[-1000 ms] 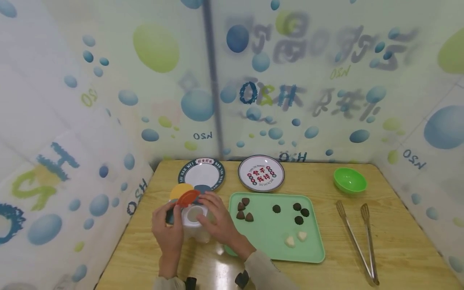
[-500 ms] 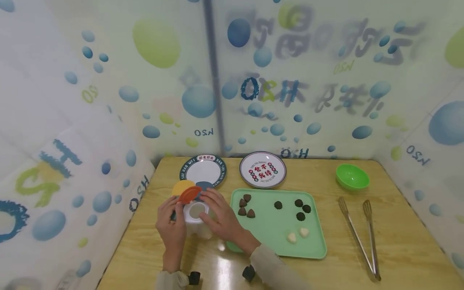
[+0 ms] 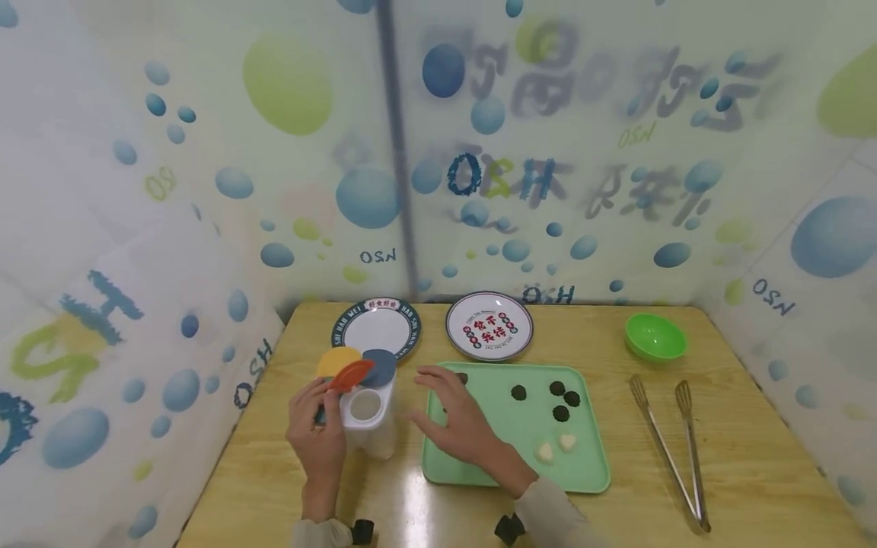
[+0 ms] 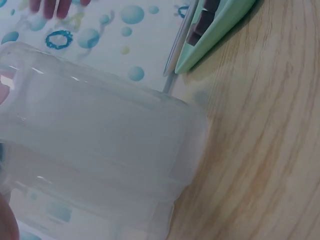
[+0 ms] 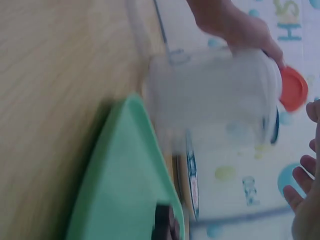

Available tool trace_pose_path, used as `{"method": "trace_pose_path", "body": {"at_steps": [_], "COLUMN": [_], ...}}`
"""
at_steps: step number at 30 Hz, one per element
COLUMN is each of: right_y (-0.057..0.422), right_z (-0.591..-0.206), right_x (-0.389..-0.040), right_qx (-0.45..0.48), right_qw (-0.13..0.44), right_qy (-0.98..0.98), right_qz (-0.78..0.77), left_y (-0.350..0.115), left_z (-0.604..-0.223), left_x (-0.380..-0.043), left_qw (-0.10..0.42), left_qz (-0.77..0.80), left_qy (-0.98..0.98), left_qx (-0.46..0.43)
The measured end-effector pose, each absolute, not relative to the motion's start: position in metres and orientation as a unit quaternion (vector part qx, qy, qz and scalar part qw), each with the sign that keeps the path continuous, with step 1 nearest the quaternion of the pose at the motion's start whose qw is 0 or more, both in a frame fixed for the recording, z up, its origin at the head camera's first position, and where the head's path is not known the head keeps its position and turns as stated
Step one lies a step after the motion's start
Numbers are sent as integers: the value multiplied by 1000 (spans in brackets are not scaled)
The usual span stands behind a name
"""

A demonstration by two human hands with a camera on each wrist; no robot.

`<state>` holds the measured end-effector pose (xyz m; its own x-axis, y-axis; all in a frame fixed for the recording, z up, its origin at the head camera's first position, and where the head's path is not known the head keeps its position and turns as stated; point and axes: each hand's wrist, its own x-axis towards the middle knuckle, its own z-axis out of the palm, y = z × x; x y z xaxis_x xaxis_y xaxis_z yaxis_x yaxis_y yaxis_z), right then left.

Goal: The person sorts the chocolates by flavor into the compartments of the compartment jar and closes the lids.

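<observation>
A translucent white container (image 3: 373, 440) with several coloured lids stands upright on the table. Its orange lid (image 3: 352, 376) is tilted up, baring a round opening. My left hand (image 3: 317, 434) pinches that lid between thumb and fingers at the container's left side. The yellow lid (image 3: 338, 359) and blue lid (image 3: 380, 368) lie behind it. My right hand (image 3: 457, 422) hovers over the left part of a green tray (image 3: 521, 422), fingers spread and holding nothing. It hides most of the brown cone-shaped pieces (image 3: 462, 377) there. Dark round pieces (image 3: 561, 413) and cream heart-shaped pieces (image 3: 544, 453) lie farther right.
Two plates stand at the back, one with a dark rim (image 3: 411, 335), the other with red print (image 3: 489, 327). A green bowl (image 3: 655, 337) sits at the back right. Metal tongs (image 3: 674, 457) lie spread to the right of the tray.
My right hand has left the container's top and moved right, over the tray. My left hand keeps the orange lid raised.
</observation>
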<state>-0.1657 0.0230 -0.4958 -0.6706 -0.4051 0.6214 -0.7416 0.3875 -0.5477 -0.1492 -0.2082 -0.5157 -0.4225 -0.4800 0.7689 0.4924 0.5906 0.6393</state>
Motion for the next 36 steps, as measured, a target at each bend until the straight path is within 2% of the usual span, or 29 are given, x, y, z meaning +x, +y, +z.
{"method": "trace_pose_path", "body": {"at_steps": [10, 19, 26, 29, 33, 36], "right_y": [133, 231, 286, 305, 325, 333], "right_z": [-502, -521, -532, -538, -546, -551], "right_x": [-158, -138, -109, -90, -74, -70], "right_qx": [216, 106, 24, -53, -178, -233], "right_qw": [205, 210, 217, 185, 98, 39], "right_qy": [-876, -899, -913, -935, -945, -938], "right_qz": [379, 369, 345, 299, 255, 255], "left_y": [-210, -209, -209, -208, -207, -205], "left_z": [-513, -517, -517, -516, -516, -513], "left_x": [-147, -150, -152, -152, -151, -153], "left_qw": [534, 554, 554, 551, 553, 569], "left_qz": [-450, -453, -456, -454, -452, -453], "left_qy": [-715, -698, -696, -700, -701, -686], "left_qx": [-1, -11, -11, -1, 3, -5]}}
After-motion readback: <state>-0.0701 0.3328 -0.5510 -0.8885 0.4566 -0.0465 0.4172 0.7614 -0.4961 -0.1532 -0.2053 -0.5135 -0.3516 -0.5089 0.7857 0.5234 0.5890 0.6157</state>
